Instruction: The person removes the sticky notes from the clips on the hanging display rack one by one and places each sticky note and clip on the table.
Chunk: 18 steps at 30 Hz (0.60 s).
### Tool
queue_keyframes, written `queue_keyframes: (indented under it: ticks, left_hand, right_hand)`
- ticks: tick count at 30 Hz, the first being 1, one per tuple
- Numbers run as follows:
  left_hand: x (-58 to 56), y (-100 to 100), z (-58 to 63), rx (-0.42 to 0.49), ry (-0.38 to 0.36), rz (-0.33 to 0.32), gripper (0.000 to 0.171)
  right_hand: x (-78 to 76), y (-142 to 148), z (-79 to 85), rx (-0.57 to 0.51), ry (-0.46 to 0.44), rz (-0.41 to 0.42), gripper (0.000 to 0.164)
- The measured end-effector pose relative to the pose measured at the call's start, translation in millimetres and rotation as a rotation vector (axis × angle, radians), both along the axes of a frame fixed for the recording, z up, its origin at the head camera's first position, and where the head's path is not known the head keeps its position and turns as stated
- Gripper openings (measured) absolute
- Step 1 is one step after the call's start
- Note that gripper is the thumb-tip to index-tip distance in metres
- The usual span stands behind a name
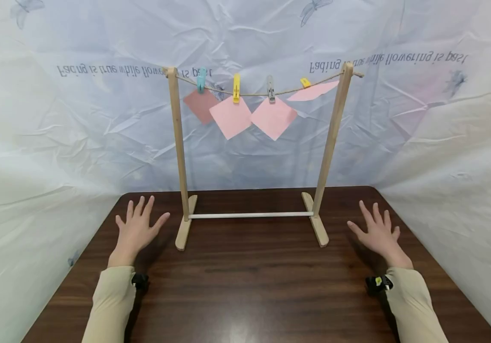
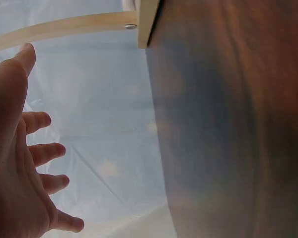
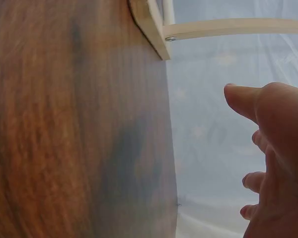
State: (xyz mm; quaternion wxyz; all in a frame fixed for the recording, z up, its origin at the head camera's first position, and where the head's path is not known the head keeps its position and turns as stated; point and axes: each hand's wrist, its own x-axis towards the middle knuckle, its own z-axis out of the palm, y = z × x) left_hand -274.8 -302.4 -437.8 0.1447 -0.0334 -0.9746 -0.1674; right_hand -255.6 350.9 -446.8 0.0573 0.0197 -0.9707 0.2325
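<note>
The wooden frame looks smooth, paper squares matt, table glossy, pegs probably plastic.

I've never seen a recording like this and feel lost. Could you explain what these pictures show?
There is no machine here, just a person's bare left hand and right hand. The widest picture is taken from the person's head; the other two from the wrists, each looking past its own hand. On the dark table stands a wooden frame with a string across its top. Four clothespins clip pink papers to it. Both hands are spread open, one at either side of the frame, and hold nothing.
</note>
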Motion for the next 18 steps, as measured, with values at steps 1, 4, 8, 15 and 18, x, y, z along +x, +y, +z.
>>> queue_keyframes:
  ticks: [1,4,8,15,18]
  left_hand:
    - [1.3,1,2.4,0.004,0.001,-0.004,0.089]
    - [4.0,6,11.8,0.0,0.017,-0.028,0.088]
    - [3.3,12,34.2,-0.028,0.075,-0.09,0.083]
    - [1.4,26,98.0,-0.004,0.12,-0.156,0.077]
    - [-0.3,33,123.2,0.045,0.177,-0.192,0.072]
  right_hand:
    - [-0.1,0,1.0,-0.005,0.01,0.0,0.086]
    - [-0.4,-1,7.3,-0.02,0.071,-0.001,0.082]
    - [0.0,-3,23.9,-0.1,0.157,0.005,0.075]
    - [1.7,-10,64.0,-0.183,0.266,0.018,0.068]
    - [3.0,-13,82.5,-0.222,0.324,0.008,0.064]
